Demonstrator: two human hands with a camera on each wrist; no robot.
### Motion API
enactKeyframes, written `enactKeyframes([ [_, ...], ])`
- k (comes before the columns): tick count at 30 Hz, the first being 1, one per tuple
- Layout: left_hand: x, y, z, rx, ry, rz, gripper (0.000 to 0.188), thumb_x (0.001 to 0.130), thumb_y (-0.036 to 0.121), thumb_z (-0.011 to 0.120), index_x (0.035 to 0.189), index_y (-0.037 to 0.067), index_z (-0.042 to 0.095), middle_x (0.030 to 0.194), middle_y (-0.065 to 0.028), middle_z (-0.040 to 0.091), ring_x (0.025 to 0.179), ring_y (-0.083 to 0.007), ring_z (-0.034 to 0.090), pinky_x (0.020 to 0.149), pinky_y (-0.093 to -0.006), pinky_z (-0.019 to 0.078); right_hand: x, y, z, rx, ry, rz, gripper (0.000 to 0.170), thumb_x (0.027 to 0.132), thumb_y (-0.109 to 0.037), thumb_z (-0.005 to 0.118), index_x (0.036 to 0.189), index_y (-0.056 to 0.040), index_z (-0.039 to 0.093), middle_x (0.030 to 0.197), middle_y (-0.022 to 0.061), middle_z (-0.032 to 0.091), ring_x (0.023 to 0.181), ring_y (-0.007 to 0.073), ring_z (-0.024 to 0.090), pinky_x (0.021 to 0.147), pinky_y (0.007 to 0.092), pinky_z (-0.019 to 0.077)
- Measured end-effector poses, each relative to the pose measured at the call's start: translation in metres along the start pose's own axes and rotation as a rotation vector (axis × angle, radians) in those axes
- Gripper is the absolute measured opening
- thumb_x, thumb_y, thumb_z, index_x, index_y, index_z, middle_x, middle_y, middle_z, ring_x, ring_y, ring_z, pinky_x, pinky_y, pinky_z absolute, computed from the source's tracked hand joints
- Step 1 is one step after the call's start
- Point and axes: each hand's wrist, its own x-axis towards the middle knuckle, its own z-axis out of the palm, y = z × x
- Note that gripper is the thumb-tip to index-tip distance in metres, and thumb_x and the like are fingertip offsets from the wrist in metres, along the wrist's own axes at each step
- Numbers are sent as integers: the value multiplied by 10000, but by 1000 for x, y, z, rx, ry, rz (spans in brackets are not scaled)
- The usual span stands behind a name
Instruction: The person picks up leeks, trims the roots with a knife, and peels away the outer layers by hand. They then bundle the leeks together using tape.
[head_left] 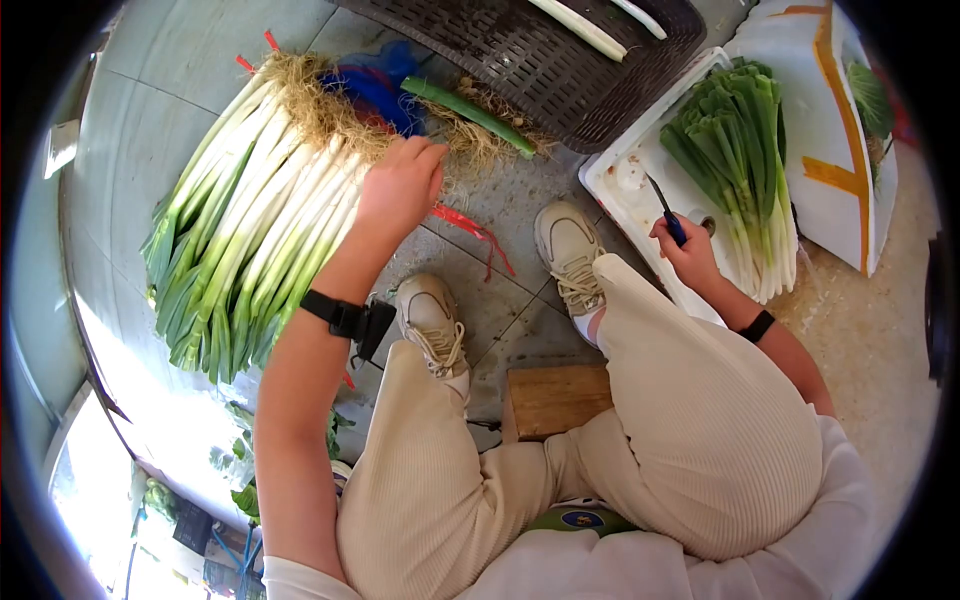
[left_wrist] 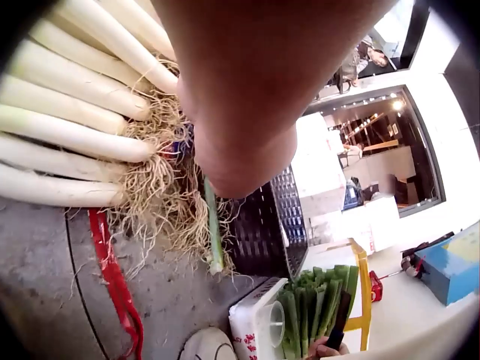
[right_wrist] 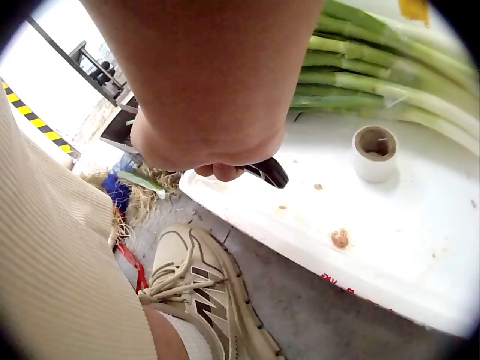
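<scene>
My left hand (head_left: 405, 180) is over the root ends of a large pile of leeks (head_left: 270, 210), its fingers loosely bent and nothing visible in them. In the left wrist view the forearm hides those fingers, with the shaggy roots (left_wrist: 161, 165) close beside. My right hand (head_left: 690, 255) grips a knife (head_left: 672, 222) by its dark blue handle, the narrow blade pointing up and away. Under that hand is a white foam box lid (right_wrist: 300, 240), on which a trimmed bundle of leeks (head_left: 735, 170) lies. Beside the bundle stands a white tape roll (right_wrist: 376, 154).
A dark woven plastic basket (head_left: 560, 75) at the back holds two pale stalks. Loose roots and a green leek piece (head_left: 470, 115) lie in front of it, next to blue netting (head_left: 385, 85). Red ribbon (head_left: 470, 228) trails on the tiles between pile and shoes. A wooden block (head_left: 558, 398) stands between the legs.
</scene>
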Motion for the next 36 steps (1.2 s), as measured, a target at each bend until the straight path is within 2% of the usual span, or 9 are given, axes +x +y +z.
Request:
enactKeyframes([
  [5, 41, -8, 4, 216, -89, 76, 383, 854, 85, 617, 1237, 100, 615, 1193, -45, 626, 1060, -246, 588, 866, -348, 539, -3, 9, -1, 37, 16, -31, 110, 926, -116, 594, 902, -20, 642, 695, 6, 556, 637, 75, 473, 591, 256, 392],
  [8, 55, -17, 17, 339, -64, 143, 412, 827, 61, 596, 1238, 73, 607, 1180, -65, 614, 1061, -244, 588, 812, -344, 556, -6, 8, -4, 39, -2, -27, 109, 928, -118, 593, 897, -23, 638, 696, 0, 552, 640, 73, 473, 594, 255, 392],
  [15, 70, -23, 29, 399, -85, 187, 438, 840, 83, 578, 1278, 76, 580, 1194, -71, 616, 1072, -242, 584, 817, -344, 544, -14, 21, -10, 74, 23, -28, 102, 929, -111, 595, 908, -16, 627, 716, 2, 563, 653, 76, 480, 607, 256, 401],
  [20, 85, -21, 22, 483, -205, 158, 374, 824, 84, 590, 1198, 92, 604, 1161, -70, 620, 1074, -247, 577, 800, -325, 526, -20, 37, -16, 81, 39, -65, 103, 928, -111, 593, 909, -16, 625, 719, 15, 569, 656, 89, 487, 615, 266, 412],
  [24, 90, -27, 17, 487, -231, 212, 427, 726, 150, 705, 1128, 74, 586, 1045, -92, 606, 1037, -280, 564, 867, -375, 495, -19, 63, -13, 72, 75, -121, 134, 905, -148, 611, 914, -20, 647, 736, 49, 613, 663, 124, 534, 640, 302, 454],
  [26, 91, -43, 34, 412, -136, 205, 467, 679, 171, 743, 1103, 76, 573, 1026, -102, 595, 1026, -297, 554, 880, -406, 472, -22, 58, -15, 64, 77, -31, 153, 897, -166, 611, 924, -22, 655, 745, 76, 632, 667, 144, 560, 645, 325, 472],
  [28, 93, -32, 22, 449, -212, 172, 426, 676, 168, 737, 1064, 82, 587, 1008, -99, 583, 1010, -296, 547, 853, -400, 458, -23, 45, -19, 25, 69, -39, 152, 895, -162, 599, 934, -30, 661, 737, 90, 637, 645, 159, 569, 627, 328, 473],
  [31, 93, -32, 22, 488, -169, 216, 349, 670, 172, 739, 989, 93, 620, 1002, -92, 576, 996, -289, 536, 840, -399, 439, -23, 37, -21, 64, 100, -92, 155, 896, -177, 602, 940, -43, 666, 708, 89, 626, 604, 163, 566, 600, 318, 468],
  [36, 82, -16, 1, 315, -139, 190, 219, 692, 169, 764, 877, 119, 658, 955, -71, 562, 988, -277, 516, 836, -405, 421, -24, 34, -19, 90, 71, -99, 111, 917, -174, 594, 935, -77, 645, 638, 42, 595, 464, 132, 540, 504, 290, 453],
])
